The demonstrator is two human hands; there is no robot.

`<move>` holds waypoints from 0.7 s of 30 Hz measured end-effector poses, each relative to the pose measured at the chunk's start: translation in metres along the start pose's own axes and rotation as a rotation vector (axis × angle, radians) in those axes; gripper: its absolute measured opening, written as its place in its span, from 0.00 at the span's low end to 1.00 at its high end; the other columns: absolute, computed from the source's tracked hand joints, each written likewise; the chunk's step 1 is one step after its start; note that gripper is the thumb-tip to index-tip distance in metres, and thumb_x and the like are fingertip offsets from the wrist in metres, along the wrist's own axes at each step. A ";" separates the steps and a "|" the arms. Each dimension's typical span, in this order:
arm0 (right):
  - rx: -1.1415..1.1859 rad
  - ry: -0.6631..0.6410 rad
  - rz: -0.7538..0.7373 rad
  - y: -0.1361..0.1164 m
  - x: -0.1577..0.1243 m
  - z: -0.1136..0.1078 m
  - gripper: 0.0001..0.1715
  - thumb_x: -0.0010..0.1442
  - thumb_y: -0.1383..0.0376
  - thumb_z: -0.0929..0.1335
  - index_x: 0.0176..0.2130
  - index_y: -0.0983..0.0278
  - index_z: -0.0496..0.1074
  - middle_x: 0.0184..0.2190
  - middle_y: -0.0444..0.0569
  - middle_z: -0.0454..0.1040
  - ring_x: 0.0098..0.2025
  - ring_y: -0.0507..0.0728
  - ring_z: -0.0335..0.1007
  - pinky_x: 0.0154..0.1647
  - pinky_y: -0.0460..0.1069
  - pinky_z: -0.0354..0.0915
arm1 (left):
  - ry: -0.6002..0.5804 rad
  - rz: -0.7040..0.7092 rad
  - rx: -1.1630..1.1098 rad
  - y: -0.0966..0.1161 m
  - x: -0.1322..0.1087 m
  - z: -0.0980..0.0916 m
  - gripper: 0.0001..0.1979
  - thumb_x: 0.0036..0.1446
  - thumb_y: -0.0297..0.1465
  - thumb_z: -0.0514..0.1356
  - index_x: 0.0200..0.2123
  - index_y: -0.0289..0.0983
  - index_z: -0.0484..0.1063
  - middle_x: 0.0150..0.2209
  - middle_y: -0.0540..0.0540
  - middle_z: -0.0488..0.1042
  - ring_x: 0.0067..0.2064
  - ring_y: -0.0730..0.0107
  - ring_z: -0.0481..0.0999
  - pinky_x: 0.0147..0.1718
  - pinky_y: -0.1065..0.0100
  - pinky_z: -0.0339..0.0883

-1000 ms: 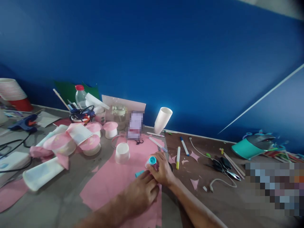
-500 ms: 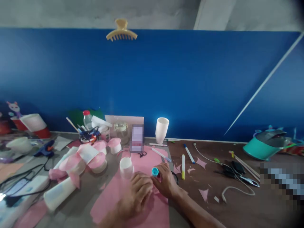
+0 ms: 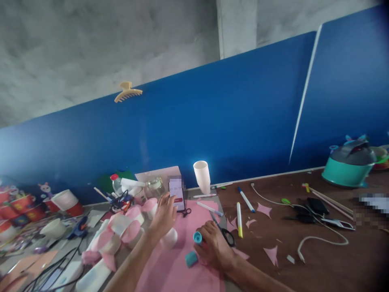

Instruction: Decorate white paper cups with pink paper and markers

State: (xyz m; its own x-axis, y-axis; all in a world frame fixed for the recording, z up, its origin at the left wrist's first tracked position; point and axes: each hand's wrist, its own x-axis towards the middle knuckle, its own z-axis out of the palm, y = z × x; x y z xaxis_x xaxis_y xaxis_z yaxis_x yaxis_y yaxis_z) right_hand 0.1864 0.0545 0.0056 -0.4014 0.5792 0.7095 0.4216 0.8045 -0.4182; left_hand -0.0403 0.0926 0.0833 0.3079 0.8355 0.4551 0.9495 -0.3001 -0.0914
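My left hand (image 3: pixel 164 215) is stretched toward the upright phone (image 3: pixel 175 185), fingers apart, fingertips over the lower part of its screen. Whether they touch it I cannot tell. Below that forearm's wrist sits a white cup (image 3: pixel 169 238), partly hidden. My right hand (image 3: pixel 214 245) rests on the pink paper (image 3: pixel 179 275), wrapped round what looks like a glue stick (image 3: pixel 197 237); its turquoise end shows by the thumb. A turquoise cap (image 3: pixel 191 258) lies on the paper just left of that hand. Black-handled scissors (image 3: pixel 228 237) lie partly under the right hand.
Pink-and-white cups (image 3: pixel 126 225) are heaped at the left. A stack of white cups (image 3: pixel 202 176) stands against the blue partition (image 3: pixel 212 121). Markers (image 3: pixel 240 221), paper scraps (image 3: pixel 271 255) and a white cable (image 3: pixel 322 238) lie at the right, before a teal pot (image 3: pixel 348 170).
My left hand has moved from beside the right hand up to the phone. The turquoise cap has come into sight on the paper. The head view has tilted and shifted.
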 end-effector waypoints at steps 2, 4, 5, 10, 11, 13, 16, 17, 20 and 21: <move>-0.002 0.001 0.005 0.000 0.000 0.001 0.08 0.54 0.70 0.68 0.32 0.59 0.64 0.27 0.44 0.72 0.32 0.59 0.68 0.38 0.53 0.60 | -0.082 0.055 0.024 0.001 0.012 0.002 0.17 0.63 0.24 0.54 0.55 0.35 0.68 0.54 0.35 0.77 0.65 0.48 0.68 0.62 0.42 0.64; -0.004 0.003 0.008 0.000 0.000 0.002 0.09 0.53 0.70 0.68 0.32 0.59 0.63 0.28 0.45 0.72 0.32 0.59 0.68 0.38 0.53 0.60 | -0.174 0.099 0.042 0.005 0.021 0.003 0.16 0.61 0.25 0.58 0.53 0.35 0.69 0.53 0.37 0.78 0.67 0.48 0.66 0.64 0.43 0.62; -0.002 0.004 0.008 0.000 0.001 0.002 0.09 0.53 0.70 0.68 0.31 0.59 0.63 0.28 0.45 0.72 0.32 0.59 0.68 0.38 0.53 0.60 | -0.219 0.111 0.050 0.007 0.024 0.004 0.16 0.60 0.26 0.60 0.52 0.35 0.70 0.53 0.37 0.78 0.67 0.47 0.65 0.64 0.43 0.61; 0.018 -0.030 0.023 0.001 0.000 0.003 0.08 0.54 0.70 0.68 0.32 0.59 0.63 0.29 0.45 0.73 0.33 0.59 0.68 0.39 0.53 0.59 | -0.396 0.098 0.094 0.009 0.037 0.009 0.16 0.60 0.31 0.63 0.51 0.33 0.73 0.63 0.31 0.71 0.70 0.43 0.62 0.65 0.39 0.57; 0.018 -0.035 0.028 0.001 0.000 0.003 0.08 0.54 0.70 0.68 0.32 0.59 0.63 0.29 0.45 0.73 0.33 0.59 0.68 0.39 0.53 0.59 | -0.426 0.090 0.100 0.008 0.039 0.010 0.16 0.60 0.33 0.63 0.51 0.34 0.73 0.64 0.31 0.70 0.70 0.43 0.62 0.65 0.38 0.56; 0.015 -0.042 0.038 0.002 0.000 0.004 0.09 0.54 0.69 0.69 0.32 0.59 0.63 0.29 0.45 0.73 0.33 0.59 0.67 0.39 0.53 0.58 | -0.475 0.076 0.106 0.007 0.044 0.013 0.18 0.60 0.36 0.63 0.50 0.34 0.75 0.64 0.31 0.70 0.70 0.40 0.61 0.65 0.38 0.55; 0.020 -0.063 0.054 0.003 0.000 0.005 0.09 0.53 0.69 0.70 0.31 0.60 0.64 0.29 0.45 0.74 0.34 0.59 0.67 0.40 0.53 0.57 | -0.500 0.065 0.099 0.007 0.050 0.013 0.17 0.59 0.37 0.64 0.48 0.34 0.77 0.64 0.31 0.71 0.70 0.38 0.61 0.66 0.38 0.55; 0.023 -0.069 0.057 0.003 0.000 0.005 0.09 0.53 0.69 0.70 0.31 0.60 0.64 0.29 0.45 0.74 0.34 0.59 0.68 0.40 0.53 0.57 | -0.493 0.063 0.096 0.007 0.052 0.011 0.16 0.59 0.37 0.64 0.47 0.35 0.78 0.64 0.32 0.71 0.70 0.38 0.61 0.67 0.38 0.55; 0.019 -0.070 0.064 0.002 0.000 0.003 0.09 0.53 0.69 0.70 0.32 0.60 0.64 0.29 0.46 0.74 0.34 0.59 0.68 0.40 0.53 0.57 | -0.436 0.063 0.085 0.012 0.050 0.000 0.11 0.61 0.33 0.62 0.45 0.37 0.78 0.63 0.36 0.73 0.71 0.40 0.59 0.68 0.39 0.54; 0.015 -0.068 0.064 0.002 0.000 0.002 0.09 0.54 0.69 0.70 0.32 0.60 0.64 0.29 0.45 0.74 0.34 0.59 0.68 0.40 0.53 0.57 | -0.398 0.071 0.075 0.014 0.046 -0.005 0.10 0.63 0.31 0.60 0.45 0.37 0.78 0.62 0.37 0.73 0.71 0.42 0.59 0.68 0.40 0.54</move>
State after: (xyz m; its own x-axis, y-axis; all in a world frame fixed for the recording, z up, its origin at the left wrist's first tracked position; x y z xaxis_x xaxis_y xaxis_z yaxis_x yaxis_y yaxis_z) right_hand 0.1850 0.0563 0.0039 -0.4285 0.6364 0.6414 0.4359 0.7674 -0.4701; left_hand -0.0129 0.1244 0.1070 0.3580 0.9312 0.0686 0.9223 -0.3412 -0.1818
